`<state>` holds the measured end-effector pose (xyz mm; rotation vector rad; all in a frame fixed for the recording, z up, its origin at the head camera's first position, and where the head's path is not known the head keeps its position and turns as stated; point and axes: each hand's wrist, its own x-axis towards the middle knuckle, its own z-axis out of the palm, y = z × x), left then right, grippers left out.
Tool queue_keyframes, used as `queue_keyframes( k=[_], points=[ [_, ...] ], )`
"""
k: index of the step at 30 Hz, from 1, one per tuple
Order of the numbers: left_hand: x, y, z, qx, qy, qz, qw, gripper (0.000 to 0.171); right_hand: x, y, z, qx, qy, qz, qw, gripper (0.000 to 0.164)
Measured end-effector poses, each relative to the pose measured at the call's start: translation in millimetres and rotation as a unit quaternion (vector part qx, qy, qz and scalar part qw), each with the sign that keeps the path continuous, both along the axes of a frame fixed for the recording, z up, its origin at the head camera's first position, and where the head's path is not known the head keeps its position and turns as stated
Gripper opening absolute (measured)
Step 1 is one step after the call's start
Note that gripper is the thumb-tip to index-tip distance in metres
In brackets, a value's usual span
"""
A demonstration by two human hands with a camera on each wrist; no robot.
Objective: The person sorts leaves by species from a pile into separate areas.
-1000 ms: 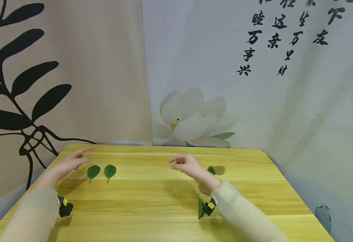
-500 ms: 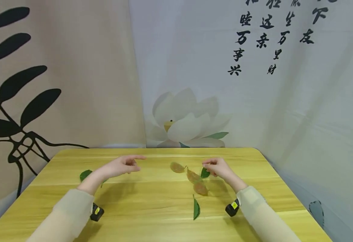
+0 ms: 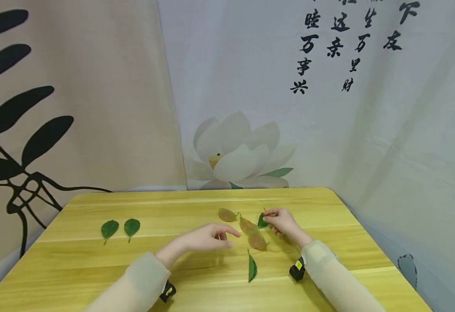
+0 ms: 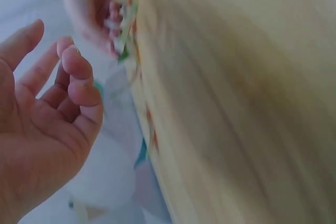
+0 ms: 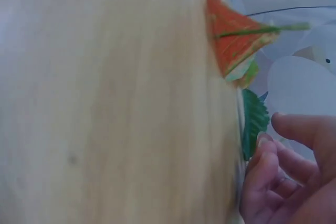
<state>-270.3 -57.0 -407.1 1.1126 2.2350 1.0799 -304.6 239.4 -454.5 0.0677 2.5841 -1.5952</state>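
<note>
My right hand point(image 3: 283, 223) is at the right of the leaf group, its thumb and fingertips pinching the edge of a green leaf point(image 3: 262, 220). In the right wrist view, that serrated green leaf point(image 5: 254, 121) lies against the fingertips. Reaching in from the left, my left hand point(image 3: 211, 237) hovers over the table with loosely bent fingers and holds nothing. Just past its fingertips are three orange-brown leaves: one at the upper left point(image 3: 227, 215), a middle one point(image 3: 247, 225) and a lower one point(image 3: 257, 240). A narrow-looking green leaf point(image 3: 252, 268) lies nearer the front.
Two green leaves, one point(image 3: 109, 229) beside the other point(image 3: 131, 227), lie at the left on the yellow wooden table point(image 3: 95, 268). Behind the table hangs a printed cloth point(image 3: 239, 86). A black camera sits at each wrist, the left one point(image 3: 168, 291) low over the table.
My left hand has swept right from the two green leaves to the orange-brown ones. My right hand has moved right to the green leaf, uncovering the orange-brown leaves. The view has shifted slightly.
</note>
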Motion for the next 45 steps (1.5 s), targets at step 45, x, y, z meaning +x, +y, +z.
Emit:
queue_keyframes(
  k=[45],
  points=[
    [4.0, 60, -20.7, -0.074, 0.058, -0.086, 0.9918, 0.027, -15.4, 3, -11.0, 0.105, 0.048, 0.012, 0.993, 0.036]
  ],
)
